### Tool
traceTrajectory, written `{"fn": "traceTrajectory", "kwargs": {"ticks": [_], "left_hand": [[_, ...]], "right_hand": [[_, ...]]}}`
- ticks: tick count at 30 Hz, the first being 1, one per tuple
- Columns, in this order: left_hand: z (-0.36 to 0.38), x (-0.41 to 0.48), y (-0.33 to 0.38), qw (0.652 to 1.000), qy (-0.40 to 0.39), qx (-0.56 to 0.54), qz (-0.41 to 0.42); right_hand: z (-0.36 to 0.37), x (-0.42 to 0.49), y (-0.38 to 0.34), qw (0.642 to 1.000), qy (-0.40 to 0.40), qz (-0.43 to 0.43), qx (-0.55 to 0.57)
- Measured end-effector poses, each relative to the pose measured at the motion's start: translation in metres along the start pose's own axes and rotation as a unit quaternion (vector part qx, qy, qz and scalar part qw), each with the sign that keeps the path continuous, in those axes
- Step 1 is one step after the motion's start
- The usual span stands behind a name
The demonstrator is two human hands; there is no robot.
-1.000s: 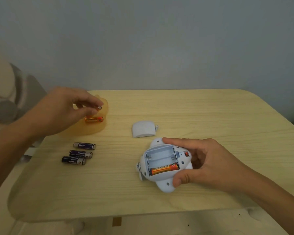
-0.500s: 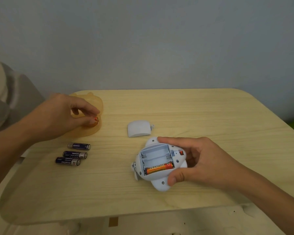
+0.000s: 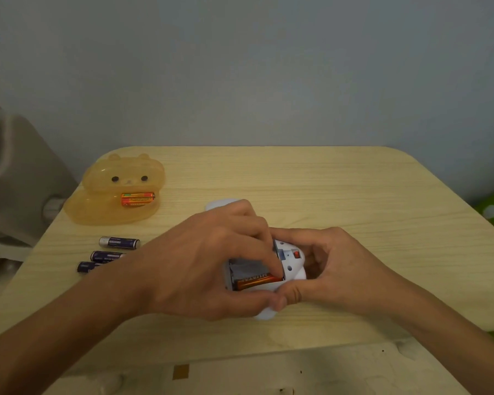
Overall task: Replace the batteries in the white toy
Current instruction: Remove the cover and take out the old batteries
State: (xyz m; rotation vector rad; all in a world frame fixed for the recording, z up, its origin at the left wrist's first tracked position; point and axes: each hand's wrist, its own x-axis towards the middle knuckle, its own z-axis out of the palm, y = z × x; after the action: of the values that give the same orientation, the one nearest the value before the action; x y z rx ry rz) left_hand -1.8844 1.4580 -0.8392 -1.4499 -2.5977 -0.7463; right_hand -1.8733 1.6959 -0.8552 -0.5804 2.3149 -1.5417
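The white toy [image 3: 290,262] lies on its back near the table's front, battery bay facing up. One orange battery [image 3: 257,281] sits in the bay's near slot. My right hand [image 3: 345,269] grips the toy from the right side. My left hand [image 3: 211,258] covers the toy's left half, with a fingertip pressed on the right end of that orange battery. Two orange batteries [image 3: 137,199] lie in the amber bear-shaped box [image 3: 97,206] at the back left. Three dark purple batteries [image 3: 119,242] lie in a row in front of the box.
The toy's white battery cover [image 3: 216,204] lies just behind my left hand, mostly hidden. The wooden table [image 3: 354,195] has rounded corners; its front edge runs just below my wrists. A grey cloth-covered shape [image 3: 15,178] stands off the table's left side.
My left hand left the amber box, where a second orange battery now lies, and came across to the toy. Its fingers now reach into the battery bay. My right hand kept its hold.
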Motion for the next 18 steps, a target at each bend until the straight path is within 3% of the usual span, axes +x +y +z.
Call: {"fn": "traceTrajectory", "kwargs": {"ticks": [10, 18], "left_hand": [[0.005, 0.004, 0.005, 0.999, 0.022, -0.012, 0.031], [0.002, -0.003, -0.009, 0.996, 0.034, -0.087, -0.004]], "right_hand": [[0.001, 0.001, 0.0, 1.0, 0.001, -0.005, 0.001], [0.0, 0.002, 0.007, 0.999, 0.003, 0.037, -0.012]]}}
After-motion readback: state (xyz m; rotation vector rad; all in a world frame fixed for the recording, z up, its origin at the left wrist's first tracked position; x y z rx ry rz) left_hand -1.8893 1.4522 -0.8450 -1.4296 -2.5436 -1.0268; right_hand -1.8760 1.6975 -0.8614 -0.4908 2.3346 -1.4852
